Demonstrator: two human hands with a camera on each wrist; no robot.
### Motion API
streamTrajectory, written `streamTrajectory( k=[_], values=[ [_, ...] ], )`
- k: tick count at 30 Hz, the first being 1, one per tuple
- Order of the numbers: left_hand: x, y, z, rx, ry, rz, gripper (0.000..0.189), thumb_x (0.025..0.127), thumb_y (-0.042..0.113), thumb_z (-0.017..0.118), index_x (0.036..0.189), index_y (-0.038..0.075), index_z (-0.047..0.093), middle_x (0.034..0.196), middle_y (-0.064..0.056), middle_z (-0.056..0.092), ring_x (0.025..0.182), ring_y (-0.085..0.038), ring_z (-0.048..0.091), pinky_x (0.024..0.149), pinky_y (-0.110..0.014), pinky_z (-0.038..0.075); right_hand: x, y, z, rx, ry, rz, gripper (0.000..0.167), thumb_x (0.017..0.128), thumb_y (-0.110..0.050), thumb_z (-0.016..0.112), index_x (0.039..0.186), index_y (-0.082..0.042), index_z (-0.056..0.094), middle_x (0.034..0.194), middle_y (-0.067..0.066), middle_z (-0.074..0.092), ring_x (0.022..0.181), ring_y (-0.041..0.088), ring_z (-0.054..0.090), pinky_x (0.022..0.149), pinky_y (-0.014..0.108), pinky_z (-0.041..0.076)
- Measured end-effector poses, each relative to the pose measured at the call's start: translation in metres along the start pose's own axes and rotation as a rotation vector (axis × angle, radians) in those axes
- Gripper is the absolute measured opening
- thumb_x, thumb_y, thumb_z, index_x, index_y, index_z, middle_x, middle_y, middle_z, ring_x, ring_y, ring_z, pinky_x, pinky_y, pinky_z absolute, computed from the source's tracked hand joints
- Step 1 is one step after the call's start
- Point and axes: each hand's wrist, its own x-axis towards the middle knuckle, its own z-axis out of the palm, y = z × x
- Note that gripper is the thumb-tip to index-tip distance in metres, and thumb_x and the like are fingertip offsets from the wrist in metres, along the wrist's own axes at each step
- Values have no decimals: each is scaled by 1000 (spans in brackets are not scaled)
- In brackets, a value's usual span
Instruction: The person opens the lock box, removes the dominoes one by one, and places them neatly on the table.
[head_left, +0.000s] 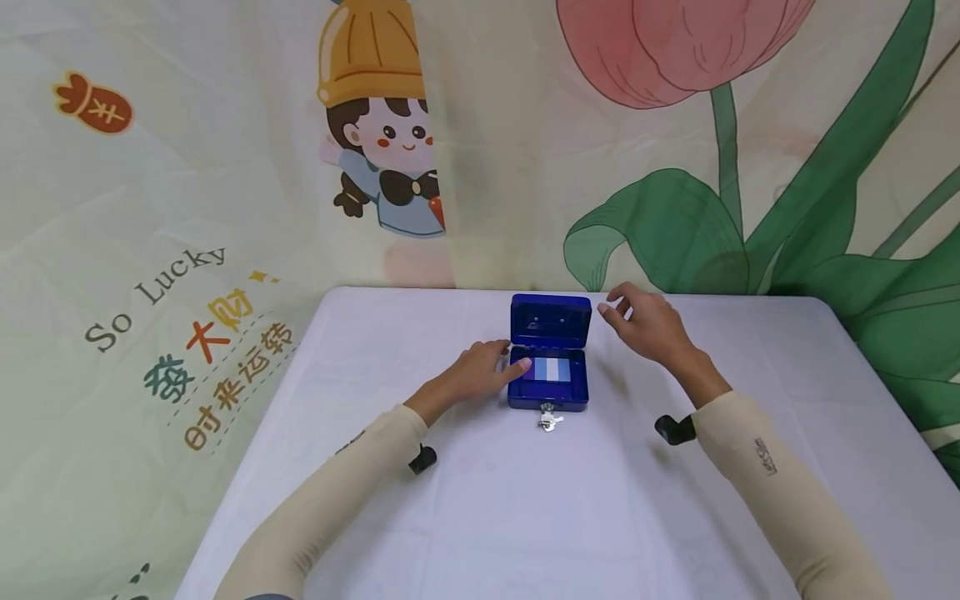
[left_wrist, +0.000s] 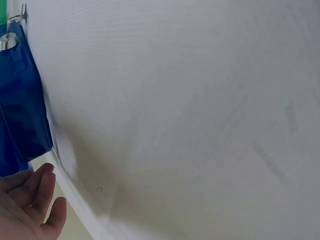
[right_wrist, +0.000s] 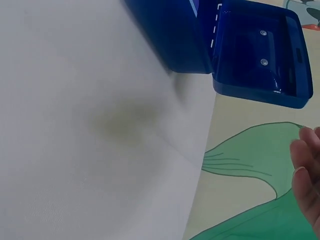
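A small blue cash box (head_left: pixel 532 402) stands on the table with its lid (head_left: pixel 551 335) raised upright at the back. Keys (head_left: pixel 550 420) hang at the lock on its front. Inside lies a flat item with purple, blue and white stripes (head_left: pixel 553 370). My left hand (head_left: pixel 477 370) is at the box's left side, its thumb reaching over the left rim and its fingers extended beside it. To the right of the lid, my right hand (head_left: pixel 647 323) is held up with loosely bent fingers, apart from the lid (right_wrist: pixel 245 90) and holding nothing.
A white cloth covers the table (head_left: pixel 480 517). Right behind its back edge hangs a printed backdrop (head_left: pixel 502 167) with a cartoon figure and a large tulip. Each sleeve carries a black wrist device, such as the one on the right (head_left: pixel 675 430).
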Motion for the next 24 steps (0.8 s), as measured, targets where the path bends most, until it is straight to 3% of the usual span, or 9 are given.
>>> streamTrajectory(
  k=[7,17,24],
  values=[
    [-2,0,5,33,-4,52,86,90,66,59,150,7,44,143,-14,58,133,-33,52,111,-55,41,-7,-12,0,-19,30,-58,34,100,-36,62,115,-6,65,92,13,71,73,25,63,59,35,51],
    [-2,-1,10,18,-13,76,96,80,67,71,152,11,42,141,-10,59,124,-31,52,109,-53,42,-8,-33,12,-73,-123,-75,36,96,-40,65,113,-9,69,87,7,72,75,22,62,60,33,50],
    [-3,-1,10,42,-9,78,99,76,66,75,152,12,41,138,-8,60,117,-29,51,105,-50,44,-6,-40,31,-94,-260,-110,40,93,-37,71,118,-6,69,88,6,73,74,18,66,65,33,56]
  ],
)
